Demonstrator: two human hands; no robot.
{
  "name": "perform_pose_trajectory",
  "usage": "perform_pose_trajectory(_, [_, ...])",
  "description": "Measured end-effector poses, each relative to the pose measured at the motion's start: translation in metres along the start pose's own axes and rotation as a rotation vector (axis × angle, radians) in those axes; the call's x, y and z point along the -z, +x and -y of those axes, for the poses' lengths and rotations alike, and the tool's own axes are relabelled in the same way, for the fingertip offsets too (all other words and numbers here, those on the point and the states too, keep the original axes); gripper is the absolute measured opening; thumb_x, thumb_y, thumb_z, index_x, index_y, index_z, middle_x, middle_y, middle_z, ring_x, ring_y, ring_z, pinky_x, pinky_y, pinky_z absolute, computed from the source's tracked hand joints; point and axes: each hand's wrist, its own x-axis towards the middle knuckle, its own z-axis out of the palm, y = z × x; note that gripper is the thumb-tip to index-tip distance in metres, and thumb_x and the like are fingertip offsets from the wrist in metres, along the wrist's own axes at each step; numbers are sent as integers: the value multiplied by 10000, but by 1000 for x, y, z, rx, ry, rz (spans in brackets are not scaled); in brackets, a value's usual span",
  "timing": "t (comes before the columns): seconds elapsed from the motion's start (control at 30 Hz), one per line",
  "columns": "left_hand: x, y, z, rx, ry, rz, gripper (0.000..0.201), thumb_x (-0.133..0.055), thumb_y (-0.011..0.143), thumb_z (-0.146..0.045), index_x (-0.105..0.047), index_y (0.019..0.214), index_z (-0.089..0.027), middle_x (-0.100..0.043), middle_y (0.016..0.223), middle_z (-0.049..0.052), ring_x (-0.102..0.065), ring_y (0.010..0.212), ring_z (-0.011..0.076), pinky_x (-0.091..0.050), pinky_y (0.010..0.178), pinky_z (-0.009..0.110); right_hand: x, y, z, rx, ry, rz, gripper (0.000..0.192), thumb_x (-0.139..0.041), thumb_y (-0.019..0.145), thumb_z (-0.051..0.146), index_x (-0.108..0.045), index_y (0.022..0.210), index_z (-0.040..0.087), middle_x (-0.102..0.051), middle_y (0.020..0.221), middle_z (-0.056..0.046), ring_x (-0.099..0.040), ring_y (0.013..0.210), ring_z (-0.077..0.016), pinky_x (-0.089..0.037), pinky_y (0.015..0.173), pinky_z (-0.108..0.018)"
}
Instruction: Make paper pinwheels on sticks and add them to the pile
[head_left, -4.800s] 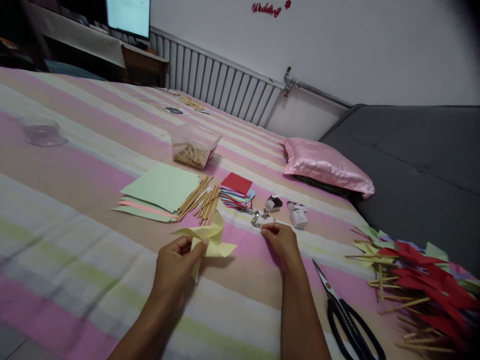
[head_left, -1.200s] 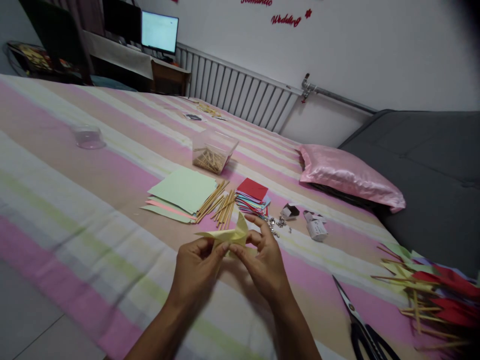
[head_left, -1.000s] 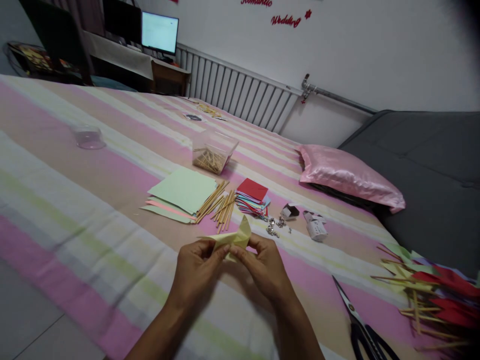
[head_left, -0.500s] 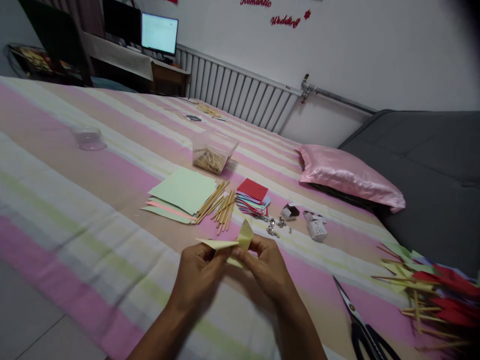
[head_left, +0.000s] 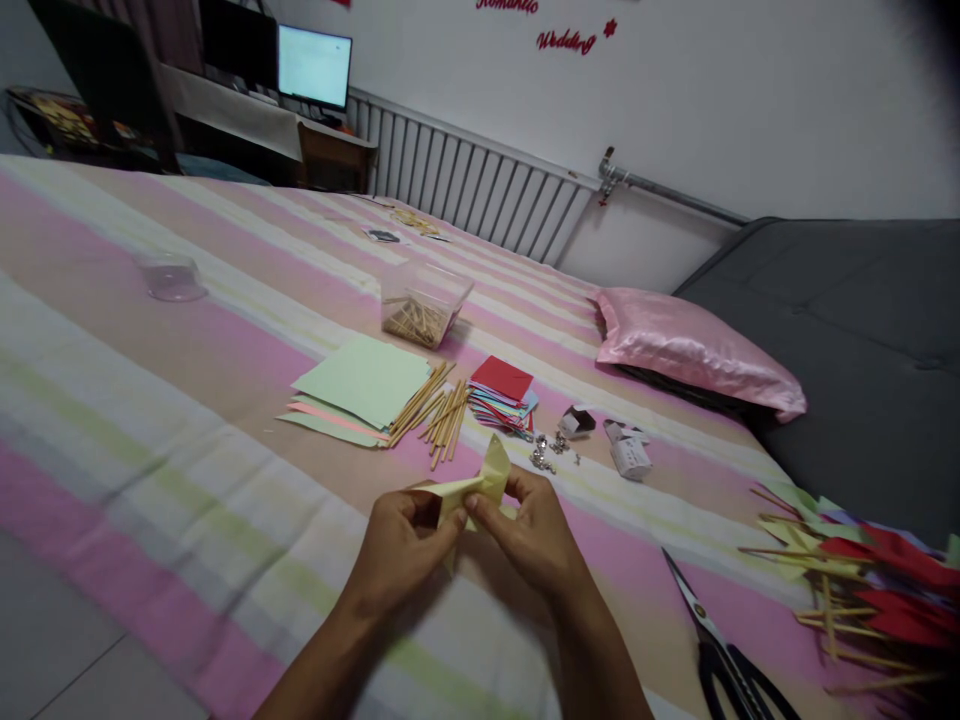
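Between both hands is a yellow paper pinwheel [head_left: 491, 478], its corners partly folded in toward the middle. My left hand [head_left: 405, 540] is closed on its left side, thumb and fingers pinching a folded flap. From the right, my right hand [head_left: 529, 530] grips it, the thumb pressing near the centre. Just beyond the hands lie thin wooden sticks [head_left: 448, 425], a stack of small coloured paper squares [head_left: 504, 385] with red on top, and small shiny metal fasteners [head_left: 541, 455]. Fingertips behind the paper are hidden.
Larger pale green sheets [head_left: 367, 375] lie left of the sticks. Behind stands a clear plastic box [head_left: 424, 300] holding more sticks. Small opened boxes [head_left: 628, 455] sit to the right. Scissors [head_left: 709, 630] and a pile of finished pinwheels [head_left: 885, 590] are at lower right, a pink pillow [head_left: 697, 345] beyond.
The left flap of the yellow paper is now bent further in toward the centre. My left thumb has moved slightly right, and the right thumb presses on the middle.
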Motion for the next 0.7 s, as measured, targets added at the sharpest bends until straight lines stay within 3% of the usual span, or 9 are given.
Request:
perform_pose_trajectory(0.17, [-1,1,-8,1,44,69,139,-670,653,-196,-730,750,-117,-691,638,54,-605,584,160,-455,554,231,11,0,-5,19,-21,97,111,-609,745,218,-655,670,150,-643,669,-9,-577,653,-161,-450,646,-259])
perform_pose_trajectory(0.33, [11,1,-15,-28,1,219,196,-652,640,-234,-715,787,-120,-697,718,78,-628,677,195,-474,612,259,36,-2,-17,16,197,238,156,-667,738,305,-656,690,156,-594,640,4,-524,597,-123,-408,590,-227])
perform_pose_trajectory(0.43, [18,7,-9,-24,32,89,232,-564,740,-317,-683,799,-127,-692,752,81,-640,678,196,-493,634,294,47,-2,-27,-46,368,298,254,-733,670,381,-663,694,138,-579,617,-11,-495,554,-113,-379,530,-216])
perform_pose_trajectory(0.5, [20,15,-1,-94,213,-59,270,-524,791,-357,-670,842,-136,-691,811,87,-647,734,212,-508,663,328,49,0,-35,-62,443,290,284,-763,634,388,-659,687,129,-574,612,-14,-483,545,-106,-368,515,-211])
perform_pose_trajectory(0.6, [17,28,9,-397,639,-212,274,-520,811,-337,-657,969,-160,-651,1070,117,-575,1042,262,-450,906,426,45,3,-44,-91,509,254,261,-771,638,352,-644,685,129,-559,597,3,-461,523,-86,-358,508,-199])
perform_pose_trajectory(0.7, [12,37,16,-570,1042,-208,320,-509,821,-320,-617,1089,-182,-521,1299,135,-395,1255,300,-313,1037,512,41,5,-46,-125,562,224,253,-771,647,335,-633,702,130,-563,609,8,-468,528,-80,-361,514,-194])
